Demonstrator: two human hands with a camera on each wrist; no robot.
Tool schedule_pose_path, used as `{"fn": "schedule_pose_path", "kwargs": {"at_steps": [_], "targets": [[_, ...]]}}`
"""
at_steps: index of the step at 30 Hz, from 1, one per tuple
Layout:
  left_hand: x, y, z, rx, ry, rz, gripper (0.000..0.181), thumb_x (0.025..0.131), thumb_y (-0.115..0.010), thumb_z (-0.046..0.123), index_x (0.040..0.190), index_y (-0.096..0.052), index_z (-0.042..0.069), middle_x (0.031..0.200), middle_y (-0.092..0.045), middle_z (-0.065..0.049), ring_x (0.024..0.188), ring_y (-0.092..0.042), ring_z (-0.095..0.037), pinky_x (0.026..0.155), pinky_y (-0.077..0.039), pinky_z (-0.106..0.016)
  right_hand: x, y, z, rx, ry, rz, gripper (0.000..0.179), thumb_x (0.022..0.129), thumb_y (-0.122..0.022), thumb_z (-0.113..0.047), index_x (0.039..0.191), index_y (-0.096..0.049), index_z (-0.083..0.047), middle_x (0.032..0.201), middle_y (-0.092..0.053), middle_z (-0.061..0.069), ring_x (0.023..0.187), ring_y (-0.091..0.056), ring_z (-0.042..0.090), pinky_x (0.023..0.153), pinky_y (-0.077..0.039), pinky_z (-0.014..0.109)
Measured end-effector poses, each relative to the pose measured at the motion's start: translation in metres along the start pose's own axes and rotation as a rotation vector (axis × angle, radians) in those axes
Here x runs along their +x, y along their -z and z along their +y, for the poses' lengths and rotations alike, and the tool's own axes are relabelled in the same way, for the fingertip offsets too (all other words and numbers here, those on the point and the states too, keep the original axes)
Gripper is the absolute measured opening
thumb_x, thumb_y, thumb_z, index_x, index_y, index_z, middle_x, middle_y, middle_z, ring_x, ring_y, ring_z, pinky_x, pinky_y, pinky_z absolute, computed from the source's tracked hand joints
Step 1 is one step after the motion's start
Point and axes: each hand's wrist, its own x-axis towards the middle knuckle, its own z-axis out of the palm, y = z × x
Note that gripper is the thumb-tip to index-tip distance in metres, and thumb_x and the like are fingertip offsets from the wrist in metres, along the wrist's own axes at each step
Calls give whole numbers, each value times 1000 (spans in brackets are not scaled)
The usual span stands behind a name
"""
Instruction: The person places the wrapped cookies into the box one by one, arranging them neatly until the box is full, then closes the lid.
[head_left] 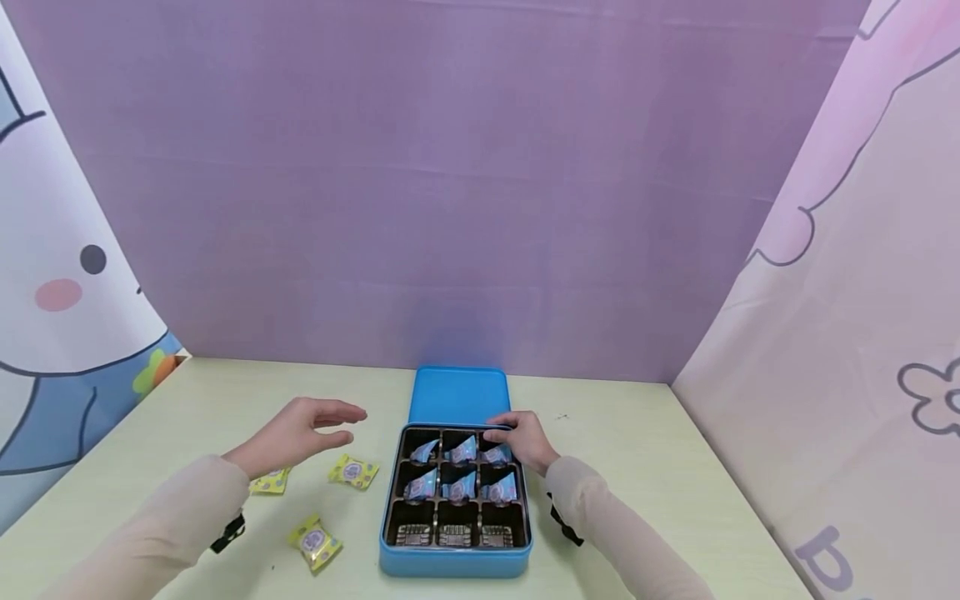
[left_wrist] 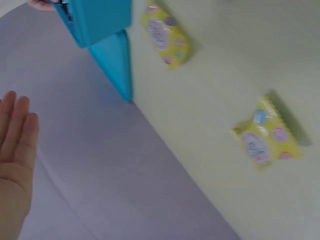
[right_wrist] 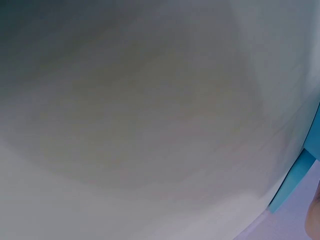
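Note:
A blue rectangular box [head_left: 453, 565] stands on the table with a dark tray of compartments inside. Wrapped blue candies [head_left: 459, 487] fill the back and middle rows; the front row holds none. At the back right corner my right hand [head_left: 531, 440] grips the rim, thumb on the inner side and fingers behind; only a sliver of it shows in the right wrist view. My left hand [head_left: 303, 429] hovers left of the box, fingers extended, nothing in it. Below and around it lie yellow wrapped candies: one [head_left: 354, 472] near the box, one [head_left: 316, 543] nearer the front, one [head_left: 270, 482] partly hidden by the wrist.
The blue lid [head_left: 459, 393] lies behind the box, close to the purple backdrop [head_left: 450, 208]. Printed panels [head_left: 847, 333] flank the pale table [head_left: 637, 500] on both sides.

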Motion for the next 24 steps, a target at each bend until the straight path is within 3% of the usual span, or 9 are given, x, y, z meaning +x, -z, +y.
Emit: {"fn": "schedule_pose_path", "kwargs": {"at_steps": [7, 17, 24], "targets": [[-4, -5, -23, -29, -3, -40, 41, 84, -67, 21, 122, -59, 10, 125, -58, -10, 116, -53, -33, 94, -45, -44, -2, 0, -1, 0, 6, 3, 24, 84, -66, -18, 105, -69, -9, 111, -65, 11, 101, -62, 25, 82, -54, 36], [2, -24, -46, 25, -17, -72, 44, 81, -69, 15, 123, -58, 7, 126, -57, -10, 120, -48, -36, 97, -40, -52, -2, 0, -2, -9, 16, 9, 23, 84, -66, -18, 105, -69, -9, 110, -65, 10, 103, -60, 26, 83, -53, 37], [7, -32, -56, -9, -1, -100, 44, 80, -69, 14, 121, -58, 4, 126, -57, -12, 121, -47, -37, 99, -38, -53, -3, 0, -3, 17, 21, 4, 22, 83, -66, -15, 104, -70, -7, 109, -65, 11, 101, -61, 26, 80, -54, 35]]}}
